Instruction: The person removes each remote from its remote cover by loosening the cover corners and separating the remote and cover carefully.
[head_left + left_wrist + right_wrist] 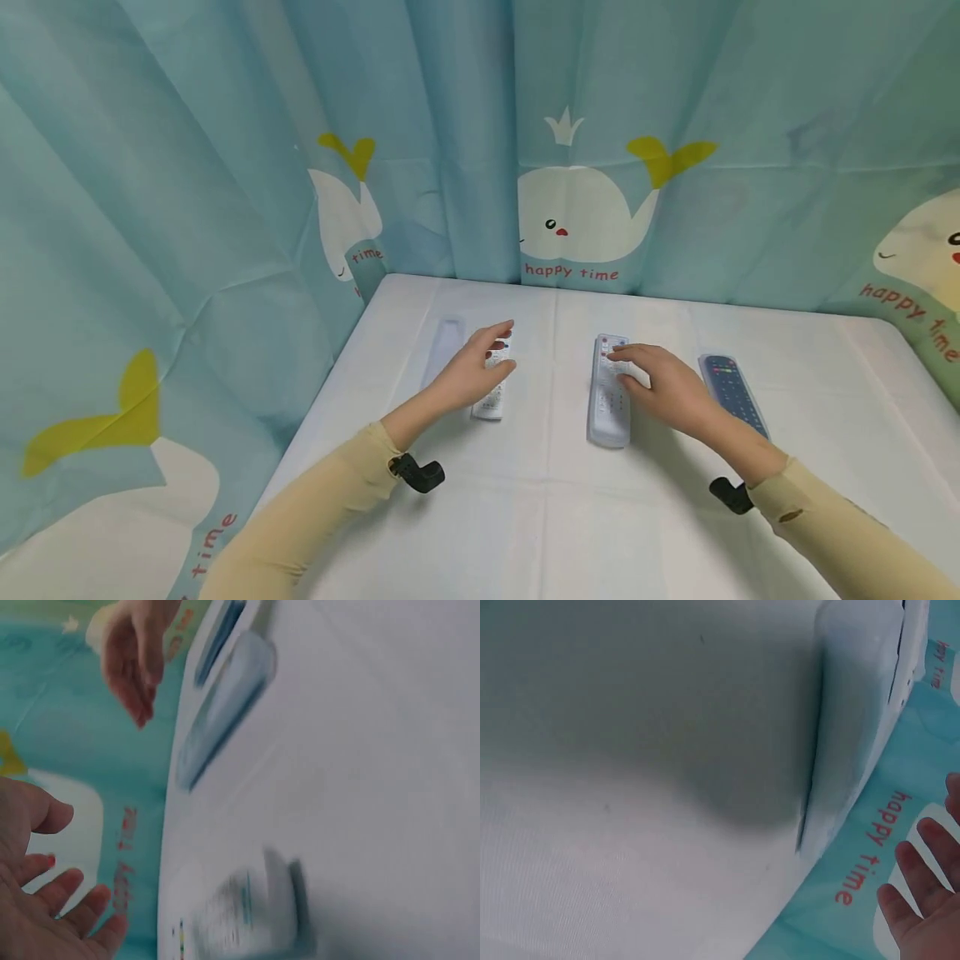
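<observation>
My left hand [467,372] hovers over a slim white remote control [490,403], covering part of its upper half. Its fingers are spread and lightly bent, with nothing between them; the left wrist view shows that remote [247,919] blurred below the hand [45,892]. A larger white remote control [609,421], in a clear sleeve, lies at the middle. Over its upper buttons reach the relaxed fingers of my right hand [667,387], holding nothing. In the right wrist view, this hand [930,900] shows with parted fingers beyond the sleeved remote [847,727].
A dark remote control [733,390] lies to the right, partly behind my right wrist. Left of the slim remote is a flat translucent sleeve [445,343], partly hidden by my left hand. A blue curtain [465,167] with whales borders the white table [540,517] behind and at left.
</observation>
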Demonstrator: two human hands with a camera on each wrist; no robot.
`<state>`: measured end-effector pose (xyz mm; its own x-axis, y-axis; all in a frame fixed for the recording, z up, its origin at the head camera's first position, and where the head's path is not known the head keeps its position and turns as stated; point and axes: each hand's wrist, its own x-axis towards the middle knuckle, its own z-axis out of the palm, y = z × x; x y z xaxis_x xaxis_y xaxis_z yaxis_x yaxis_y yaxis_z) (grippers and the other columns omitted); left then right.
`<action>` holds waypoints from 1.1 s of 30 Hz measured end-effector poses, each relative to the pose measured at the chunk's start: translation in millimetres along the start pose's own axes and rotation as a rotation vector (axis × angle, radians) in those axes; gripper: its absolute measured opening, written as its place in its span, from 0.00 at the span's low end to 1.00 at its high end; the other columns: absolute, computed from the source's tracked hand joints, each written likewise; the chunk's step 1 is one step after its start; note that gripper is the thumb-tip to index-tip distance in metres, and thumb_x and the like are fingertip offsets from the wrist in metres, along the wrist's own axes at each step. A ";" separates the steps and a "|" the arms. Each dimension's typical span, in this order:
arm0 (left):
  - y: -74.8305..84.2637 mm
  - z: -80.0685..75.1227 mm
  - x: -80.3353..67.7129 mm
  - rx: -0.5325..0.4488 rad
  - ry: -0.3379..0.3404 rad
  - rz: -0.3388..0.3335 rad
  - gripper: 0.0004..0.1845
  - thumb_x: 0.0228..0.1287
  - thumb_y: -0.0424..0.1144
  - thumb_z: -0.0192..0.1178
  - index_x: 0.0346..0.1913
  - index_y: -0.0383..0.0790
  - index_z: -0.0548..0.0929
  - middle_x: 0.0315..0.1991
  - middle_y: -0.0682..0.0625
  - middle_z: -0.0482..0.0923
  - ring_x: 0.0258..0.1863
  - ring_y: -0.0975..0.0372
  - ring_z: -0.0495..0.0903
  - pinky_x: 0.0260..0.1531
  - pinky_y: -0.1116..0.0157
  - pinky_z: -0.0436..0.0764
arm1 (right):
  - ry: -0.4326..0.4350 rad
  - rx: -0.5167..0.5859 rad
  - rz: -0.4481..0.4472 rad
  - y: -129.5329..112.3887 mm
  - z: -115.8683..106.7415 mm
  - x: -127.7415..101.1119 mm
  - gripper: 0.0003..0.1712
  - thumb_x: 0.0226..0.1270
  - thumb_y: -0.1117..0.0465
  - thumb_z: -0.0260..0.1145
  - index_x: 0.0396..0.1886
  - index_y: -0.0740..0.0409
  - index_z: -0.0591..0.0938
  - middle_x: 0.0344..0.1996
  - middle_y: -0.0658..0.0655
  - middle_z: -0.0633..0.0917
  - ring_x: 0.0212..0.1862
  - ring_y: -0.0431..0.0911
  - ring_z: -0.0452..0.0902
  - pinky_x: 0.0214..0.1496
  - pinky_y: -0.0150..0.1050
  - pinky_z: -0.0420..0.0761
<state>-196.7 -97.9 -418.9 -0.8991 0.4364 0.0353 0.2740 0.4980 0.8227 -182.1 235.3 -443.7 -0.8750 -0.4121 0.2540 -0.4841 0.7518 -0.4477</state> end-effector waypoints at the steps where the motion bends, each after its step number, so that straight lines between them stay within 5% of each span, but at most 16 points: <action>1: 2.4 3.5 1.0 -0.008 -0.016 0.008 0.34 0.77 0.39 0.56 0.80 0.41 0.57 0.73 0.43 0.63 0.70 0.51 0.67 0.69 0.53 0.67 | 0.007 0.007 0.008 0.6 -1.3 -0.5 0.19 0.71 0.66 0.68 0.60 0.58 0.83 0.61 0.63 0.82 0.65 0.61 0.74 0.64 0.61 0.72; 8: 16.3 26.3 13.2 -0.065 -0.099 -0.012 0.34 0.77 0.41 0.56 0.81 0.45 0.58 0.75 0.47 0.64 0.71 0.54 0.68 0.70 0.56 0.66 | -0.033 0.074 0.118 3.6 -5.5 -4.4 0.23 0.75 0.61 0.65 0.67 0.58 0.78 0.65 0.64 0.78 0.68 0.63 0.70 0.65 0.63 0.71; 17: 31.3 52.0 26.6 -0.162 -0.233 -0.119 0.36 0.75 0.43 0.60 0.81 0.47 0.59 0.74 0.47 0.66 0.70 0.54 0.70 0.63 0.57 0.75 | -0.111 0.307 0.282 3.8 -4.3 -8.3 0.30 0.76 0.60 0.63 0.73 0.66 0.68 0.67 0.71 0.73 0.68 0.67 0.69 0.67 0.64 0.69; 33: 33.7 78.6 54.8 -0.586 -0.319 -0.507 0.36 0.73 0.39 0.61 0.79 0.37 0.60 0.69 0.40 0.71 0.61 0.49 0.78 0.49 0.50 0.85 | -0.258 0.845 0.676 4.5 -10.9 -6.2 0.40 0.80 0.62 0.58 0.79 0.73 0.50 0.68 0.75 0.65 0.63 0.62 0.72 0.59 0.49 0.81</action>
<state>-209.9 1.7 -433.8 -0.7016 0.4996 -0.5081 -0.4384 0.2595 0.8605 -178.8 246.8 -438.0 -0.8879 -0.2183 -0.4049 0.3305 0.3097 -0.8916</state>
